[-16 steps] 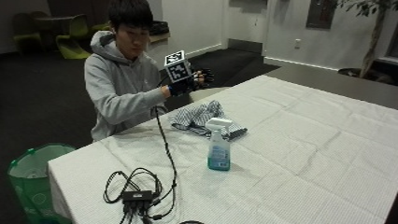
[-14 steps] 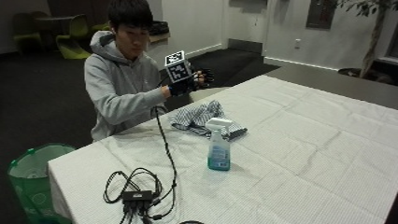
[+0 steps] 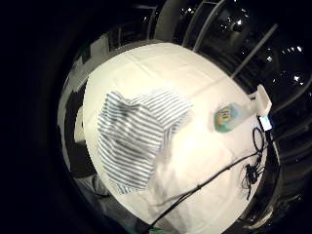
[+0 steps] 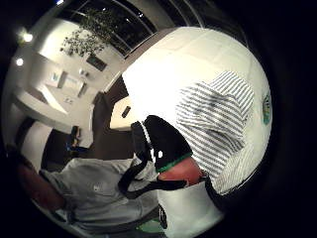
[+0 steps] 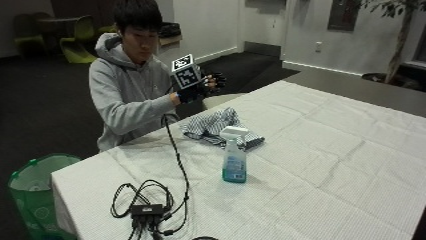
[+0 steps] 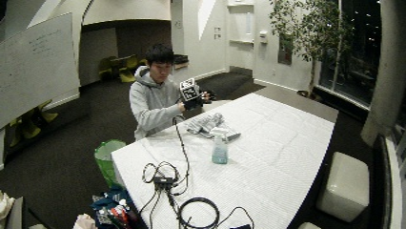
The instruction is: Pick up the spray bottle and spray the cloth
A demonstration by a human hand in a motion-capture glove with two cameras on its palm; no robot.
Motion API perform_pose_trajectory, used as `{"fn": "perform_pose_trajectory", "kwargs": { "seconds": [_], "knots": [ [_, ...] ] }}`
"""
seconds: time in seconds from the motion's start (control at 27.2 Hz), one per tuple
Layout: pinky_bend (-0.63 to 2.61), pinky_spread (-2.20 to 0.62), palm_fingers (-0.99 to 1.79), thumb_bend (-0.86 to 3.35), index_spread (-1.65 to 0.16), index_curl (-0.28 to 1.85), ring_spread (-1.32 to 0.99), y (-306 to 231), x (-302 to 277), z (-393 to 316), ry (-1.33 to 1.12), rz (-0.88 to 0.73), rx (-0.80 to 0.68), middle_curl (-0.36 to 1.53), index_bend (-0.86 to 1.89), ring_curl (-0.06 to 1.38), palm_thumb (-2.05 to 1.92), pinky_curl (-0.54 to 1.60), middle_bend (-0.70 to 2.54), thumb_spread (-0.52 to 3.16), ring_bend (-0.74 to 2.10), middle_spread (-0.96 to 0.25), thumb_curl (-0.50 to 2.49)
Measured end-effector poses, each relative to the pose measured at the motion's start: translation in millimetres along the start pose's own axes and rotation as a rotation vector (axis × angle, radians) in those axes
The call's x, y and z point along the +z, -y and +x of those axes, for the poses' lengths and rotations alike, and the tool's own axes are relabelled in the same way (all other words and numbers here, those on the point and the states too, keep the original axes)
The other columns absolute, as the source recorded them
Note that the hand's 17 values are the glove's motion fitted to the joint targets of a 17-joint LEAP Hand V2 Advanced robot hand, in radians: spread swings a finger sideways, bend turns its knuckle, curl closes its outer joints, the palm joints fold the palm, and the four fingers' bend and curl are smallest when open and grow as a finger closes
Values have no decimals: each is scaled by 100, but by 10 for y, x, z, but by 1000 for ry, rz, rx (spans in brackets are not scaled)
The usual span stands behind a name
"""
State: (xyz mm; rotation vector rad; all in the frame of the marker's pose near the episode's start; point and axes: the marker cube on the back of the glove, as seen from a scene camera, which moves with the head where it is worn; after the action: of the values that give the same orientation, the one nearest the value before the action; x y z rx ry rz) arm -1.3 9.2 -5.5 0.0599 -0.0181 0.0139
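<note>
In the outside view, a spray bottle [image 5: 233, 159] with a white trigger head and blue-green liquid stands upright on the white table [image 5: 333, 150]. Just behind it lies a crumpled blue-and-white striped cloth [image 5: 214, 124]. My gloved right hand [image 5: 200, 85] is raised in the air above the table's edge, behind the cloth and well apart from the bottle. Its fingers are loosely bent and hold nothing. The wide outside view shows the same hand [image 6: 197, 97], cloth [image 6: 204, 123] and bottle [image 6: 219, 149]. Both palm views look down on the cloth [image 3: 136, 136] [image 4: 218, 119] with the bottle [image 3: 230, 116] [image 4: 266, 109] beyond it.
A black box with coiled cables [image 5: 148, 206] lies at the table's near corner, and one cable runs from there up to the hand. A green bin [image 5: 33, 192] stands on the floor beside the table. A pale seat [image 5: 223, 99] sits by the person.
</note>
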Motion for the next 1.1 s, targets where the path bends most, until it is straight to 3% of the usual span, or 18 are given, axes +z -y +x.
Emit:
{"fn": "perform_pose_trajectory", "kwargs": {
  "seconds": [0.41, 0.77, 1.1],
  "knots": [
    [51, 25, 0, 0, -37, 14, 2, -430, -213, 424, 20, 135, 39, 23, 10, 18, 34, 28, 25, 101, 29, -7, 19],
    [57, 26, -7, -5, -39, 11, 3, -781, -366, 1108, 30, 215, 204, 25, 7, 20, 29, 31, 21, 96, 33, -7, 22],
    [61, 27, -8, -3, -39, 9, 3, -769, -268, 1650, 74, 254, 348, 27, 6, 22, 29, 33, 21, 92, 34, -5, 25]
  ]
}}
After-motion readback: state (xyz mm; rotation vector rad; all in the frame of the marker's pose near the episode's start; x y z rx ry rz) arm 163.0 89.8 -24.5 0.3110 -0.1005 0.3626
